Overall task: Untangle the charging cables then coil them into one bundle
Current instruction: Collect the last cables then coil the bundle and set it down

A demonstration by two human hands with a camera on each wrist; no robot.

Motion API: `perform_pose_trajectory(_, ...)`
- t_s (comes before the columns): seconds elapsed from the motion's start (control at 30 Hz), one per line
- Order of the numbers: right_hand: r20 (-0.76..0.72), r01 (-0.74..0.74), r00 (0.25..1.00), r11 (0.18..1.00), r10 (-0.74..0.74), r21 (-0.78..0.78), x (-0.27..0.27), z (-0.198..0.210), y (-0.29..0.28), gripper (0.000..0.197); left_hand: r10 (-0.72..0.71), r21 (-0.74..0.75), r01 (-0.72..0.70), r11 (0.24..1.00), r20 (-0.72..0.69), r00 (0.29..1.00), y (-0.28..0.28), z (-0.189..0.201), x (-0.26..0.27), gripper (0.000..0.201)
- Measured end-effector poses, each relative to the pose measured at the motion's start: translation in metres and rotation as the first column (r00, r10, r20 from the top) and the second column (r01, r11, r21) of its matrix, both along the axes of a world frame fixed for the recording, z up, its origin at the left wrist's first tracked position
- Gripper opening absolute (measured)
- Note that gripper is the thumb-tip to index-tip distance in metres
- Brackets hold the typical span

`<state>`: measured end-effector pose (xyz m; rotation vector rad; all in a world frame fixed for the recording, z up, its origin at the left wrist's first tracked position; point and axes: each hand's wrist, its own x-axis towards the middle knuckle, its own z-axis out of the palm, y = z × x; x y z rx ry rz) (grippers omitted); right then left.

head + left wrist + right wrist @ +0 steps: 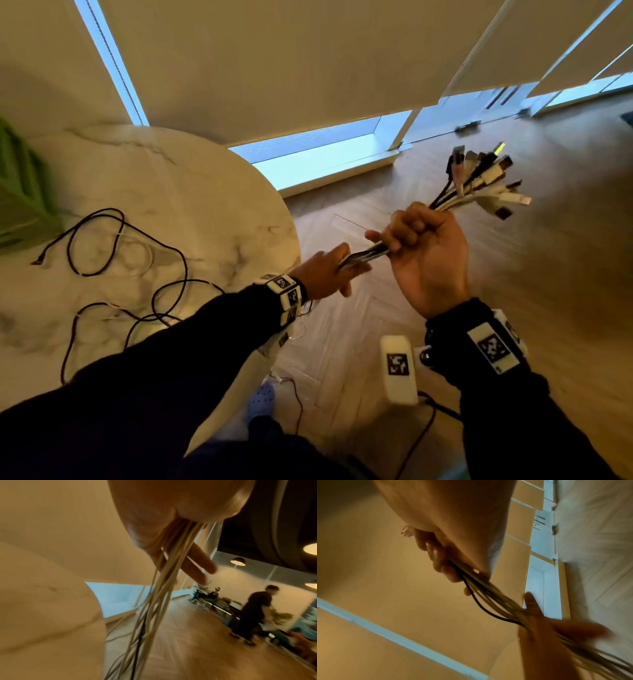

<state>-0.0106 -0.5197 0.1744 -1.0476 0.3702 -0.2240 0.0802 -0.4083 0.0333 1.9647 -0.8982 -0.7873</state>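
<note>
My right hand (pixel 418 240) grips a bunch of black and white charging cables (pixel 366 255) in a fist, off the table's right edge. Their plugs (pixel 479 181) fan out beyond the fist to the upper right. To the left, my left hand (pixel 342 262) holds the same strands between thumb and fingers, and the picture is blurred there. In the left wrist view the cables (pixel 163 582) run past two fairly straight fingers (pixel 197 563) and hang down. In the right wrist view curled fingers (pixel 440 561) clamp the cables (pixel 488 592), which lead to the blurred left hand (pixel 556 635).
Dark and white cable lengths (pixel 137 267) lie in loose loops on the round marble table (pixel 205 192). A green object (pixel 24 192) sits at its left edge. More cable (pixel 298 404) trails on the wooden floor by a shoe (pixel 262 399). A person (pixel 254 612) walks in the background.
</note>
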Motion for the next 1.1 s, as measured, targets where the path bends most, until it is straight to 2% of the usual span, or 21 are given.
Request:
perform_pose_trajectory(0.07,-0.127,0.017,0.992,0.999,-0.021,-0.035,0.012,-0.003,-0.018,0.028,-0.179,0.039,0.186,0.982,-0.145,0.973,-0.006,-0.006,-0.02,0.06)
perform_pose_trajectory(0.13,-0.25,-0.057,0.968,0.991,0.024,-0.125,0.019,-0.007,-0.032,0.03,-0.259,-0.003,0.266,0.964,-0.226,0.939,-0.003,-0.004,-0.026,0.077)
perform_pose_trajectory(0.17,-0.303,-0.114,0.951,0.978,0.058,-0.172,0.021,-0.009,-0.036,0.031,-0.252,-0.038,0.251,0.967,-0.259,0.933,0.001,-0.002,-0.023,0.083)
perform_pose_trajectory(0.23,-0.368,-0.242,0.917,0.947,0.152,-0.211,0.021,-0.012,-0.039,0.033,-0.177,-0.17,0.125,0.978,-0.341,0.923,0.006,0.013,-0.013,0.088)
perform_pose_trajectory(0.3,-0.413,-0.366,0.876,0.902,0.251,-0.227,0.023,-0.017,-0.033,0.03,-0.132,-0.309,0.006,0.951,-0.388,0.912,0.007,0.036,-0.001,0.085)
perform_pose_trajectory(0.37,-0.47,-0.495,0.817,0.826,0.335,-0.271,0.025,-0.023,-0.022,0.024,-0.105,-0.381,-0.075,0.921,-0.429,0.897,0.004,0.058,0.008,0.075)
perform_pose_trajectory(0.47,-0.523,-0.605,0.765,0.697,0.376,-0.385,0.028,-0.03,-0.005,0.025,0.001,-0.308,-0.142,0.941,-0.417,0.909,0.002,0.081,0.019,0.05)
perform_pose_trajectory(0.57,-0.497,-0.587,0.797,0.633,0.343,-0.505,0.031,-0.038,0.002,0.019,0.031,-0.32,-0.178,0.931,-0.416,0.909,0.008,0.088,0.024,0.042)
perform_pose_trajectory(0.63,-0.528,-0.62,0.777,0.563,0.343,-0.547,0.034,-0.057,0.005,0.016,0.037,-0.331,-0.203,0.922,-0.446,0.894,0.015,0.094,0.024,0.034)
perform_pose_trajectory(0.7,-0.6,-0.716,0.688,0.514,0.408,-0.472,0.037,-0.084,0.01,0.017,0.014,-0.324,-0.182,0.929,-0.458,0.889,0.023,0.099,0.026,0.03)
perform_pose_trajectory(0.73,-0.633,-0.77,0.627,0.487,0.455,-0.412,0.039,-0.101,0.011,0.014,-0.003,-0.304,-0.159,0.939,-0.472,0.882,0.028,0.103,0.027,0.033)
perform_pose_trajectory(0.77,-0.674,-0.835,0.54,0.422,0.504,-0.354,0.041,-0.116,0.012,0.016,-0.012,-0.277,-0.14,0.95,-0.483,0.875,0.034,0.107,0.029,0.037)
perform_pose_trajectory(0.8,-0.725,-0.904,0.423,0.31,0.544,-0.296,0.043,-0.131,0.013,0.018,-0.009,-0.251,-0.133,0.959,-0.495,0.869,0.042,0.11,0.031,0.04)
perform_pose_trajectory(0.87,-0.845,-0.986,0.146,0.005,0.515,-0.167,0.044,-0.156,0.012,0.022,0.022,-0.236,-0.174,0.956,-0.533,0.846,0.061,0.116,0.036,0.043)
perform_pose_trajectory(0.9,-0.898,-0.985,0.107,-0.081,0.428,-0.156,0.045,-0.164,0.007,0.026,0.037,-0.246,-0.209,0.947,-0.561,0.827,0.07,0.117,0.04,0.042)
perform_pose_trajectory(0.93,-0.936,-0.976,0.164,-0.089,0.312,-0.201,0.048,-0.17,0.002,0.031,0.06,-0.251,-0.251,0.935,-0.587,0.808,0.08,0.118,0.042,0.039)
perform_pose_trajectory(0.97,-0.94,-0.95,0.297,-0.044,0.168,-0.308,0.051,-0.173,-0.007,0.036,0.087,-0.252,-0.295,0.922,-0.607,0.79,0.088,0.119,0.044,0.037)
perform_pose_trajectory(1.0,-0.89,-0.889,0.455,-0.041,0.02,-0.455,0.054,-0.173,-0.012,0.04,0.12,-0.257,-0.349,0.901,-0.626,0.771,0.095,0.118,0.045,0.035)
perform_pose_trajectory(1.03,-0.802,-0.806,0.591,-0.095,-0.087,-0.584,0.06,-0.17,-0.013,0.042,0.155,-0.273,-0.415,0.868,-0.646,0.747,0.103,0.117,0.046,0.034)
perform_pose_trajectory(1.1,-0.66,-0.68,0.733,-0.208,-0.164,-0.703,0.067,-0.166,-0.011,0.045,0.191,-0.33,-0.552,0.766,-0.702,0.686,0.112,0.116,0.047,0.032)
